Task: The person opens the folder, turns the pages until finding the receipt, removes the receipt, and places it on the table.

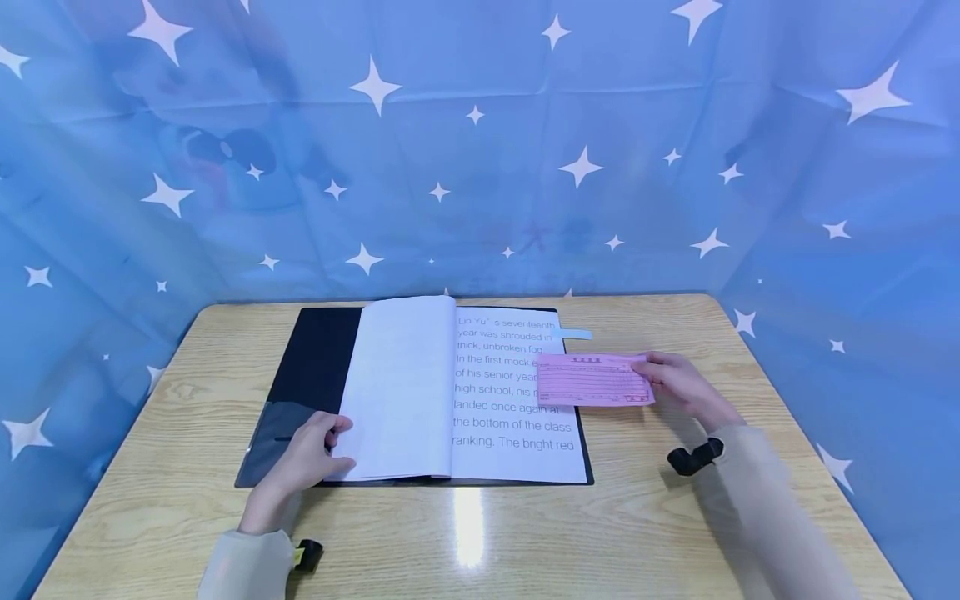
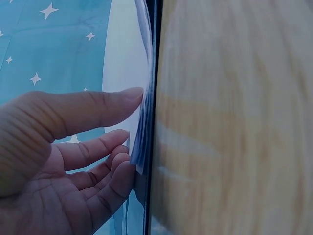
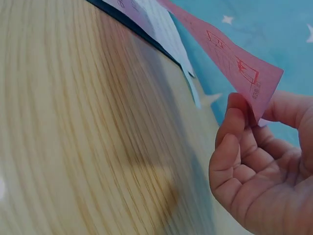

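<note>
An open black folder holds white pages: a blank left page and a right page printed with large English text. At the left page's lower left edge, my left hand rests its thumb and fingertips on the paper. In the left wrist view, the thumb and fingers touch the edge of the stacked sheets. My right hand pinches the right end of a pink printed slip, whose left part overlaps the text. The right wrist view shows the slip bent at the fingertips.
A light blue tab sticks out from the right page's upper right edge. The folder lies on a wooden table. Blue curtain with white stars stands behind and at both sides. Each wrist wears a black device.
</note>
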Available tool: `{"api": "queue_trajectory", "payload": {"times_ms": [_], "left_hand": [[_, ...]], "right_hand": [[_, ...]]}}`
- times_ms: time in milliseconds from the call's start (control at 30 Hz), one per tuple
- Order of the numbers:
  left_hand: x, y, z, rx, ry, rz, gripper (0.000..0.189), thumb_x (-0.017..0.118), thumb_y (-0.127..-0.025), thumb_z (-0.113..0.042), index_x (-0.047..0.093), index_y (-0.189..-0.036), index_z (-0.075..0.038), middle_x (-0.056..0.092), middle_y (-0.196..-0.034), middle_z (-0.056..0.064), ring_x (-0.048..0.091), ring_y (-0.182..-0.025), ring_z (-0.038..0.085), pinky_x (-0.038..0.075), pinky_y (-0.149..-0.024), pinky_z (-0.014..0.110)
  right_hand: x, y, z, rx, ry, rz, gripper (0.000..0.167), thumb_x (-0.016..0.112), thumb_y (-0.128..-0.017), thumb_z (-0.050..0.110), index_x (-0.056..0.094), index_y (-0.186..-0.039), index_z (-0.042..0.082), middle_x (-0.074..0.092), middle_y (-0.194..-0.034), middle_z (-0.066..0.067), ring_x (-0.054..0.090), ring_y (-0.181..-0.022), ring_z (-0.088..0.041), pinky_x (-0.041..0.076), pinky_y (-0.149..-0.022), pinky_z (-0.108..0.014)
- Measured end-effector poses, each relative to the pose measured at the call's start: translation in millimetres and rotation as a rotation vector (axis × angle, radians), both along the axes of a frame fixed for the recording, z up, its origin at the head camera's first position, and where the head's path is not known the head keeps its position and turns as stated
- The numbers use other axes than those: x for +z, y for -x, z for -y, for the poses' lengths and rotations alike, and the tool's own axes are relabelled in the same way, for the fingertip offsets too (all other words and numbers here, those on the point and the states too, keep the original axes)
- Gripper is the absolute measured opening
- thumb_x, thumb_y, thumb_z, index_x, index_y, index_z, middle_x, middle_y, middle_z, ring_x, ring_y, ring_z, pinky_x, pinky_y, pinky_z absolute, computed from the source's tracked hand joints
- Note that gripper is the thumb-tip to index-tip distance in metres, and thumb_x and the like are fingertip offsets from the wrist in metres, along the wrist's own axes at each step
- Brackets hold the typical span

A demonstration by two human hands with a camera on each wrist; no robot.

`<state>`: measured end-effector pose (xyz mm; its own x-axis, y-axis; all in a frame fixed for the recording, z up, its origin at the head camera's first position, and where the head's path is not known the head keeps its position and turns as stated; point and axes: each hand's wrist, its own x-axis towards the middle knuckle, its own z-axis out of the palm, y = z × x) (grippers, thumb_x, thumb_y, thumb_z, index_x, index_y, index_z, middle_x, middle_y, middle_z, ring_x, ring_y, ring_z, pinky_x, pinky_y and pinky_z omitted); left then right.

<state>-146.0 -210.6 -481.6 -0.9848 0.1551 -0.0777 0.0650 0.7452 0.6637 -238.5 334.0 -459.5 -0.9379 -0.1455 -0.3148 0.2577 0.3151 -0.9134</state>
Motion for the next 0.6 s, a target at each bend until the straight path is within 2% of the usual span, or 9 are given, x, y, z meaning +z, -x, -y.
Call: {"api": "queue_trajectory", "payload": {"times_ms": [167, 367, 600], "left_hand": [[-0.7, 0.4, 0.1, -0.001, 0.003, -0.003, 0.046, 0.078, -0.067, 0.001, 0.058, -0.109, 0.006, 0.047, -0.091, 0.007, 0.044, -0.082, 0.021, 0.040, -0.065, 0.029], [-1.4, 0.3, 0.2, -0.002, 0.008, -0.009, 0.046, 0.078, -0.067, 0.001, 0.059, -0.108, 0.005, 0.048, -0.092, 0.007, 0.044, -0.082, 0.021, 0.040, -0.066, 0.029], [-0.8, 0.1, -0.2, -0.005, 0.011, -0.016, 0.046, 0.078, -0.067, 0.001, 0.059, -0.108, 0.006, 0.048, -0.092, 0.007, 0.044, -0.081, 0.020, 0.040, -0.066, 0.029]], "right_hand": [[6.5, -5.3, -13, -0.011, 0.068, 0.018, 0.040, 0.053, -0.095, 0.017, 0.043, -0.122, -0.011, 0.061, -0.086, 0.008, 0.058, -0.076, -0.003, 0.049, -0.068, -0.020], [4.1, -9.1, -32, 0.006, 0.004, 0.004, 0.047, 0.051, -0.097, 0.020, 0.037, -0.127, -0.014, 0.059, -0.089, 0.010, 0.057, -0.080, -0.002, 0.048, -0.070, -0.020], [3.2, -12.8, -52, 0.014, -0.011, 0.018, 0.049, 0.048, -0.098, 0.020, 0.033, -0.130, -0.014, 0.060, -0.089, 0.010, 0.058, -0.078, -0.003, 0.050, -0.069, -0.022]]}}
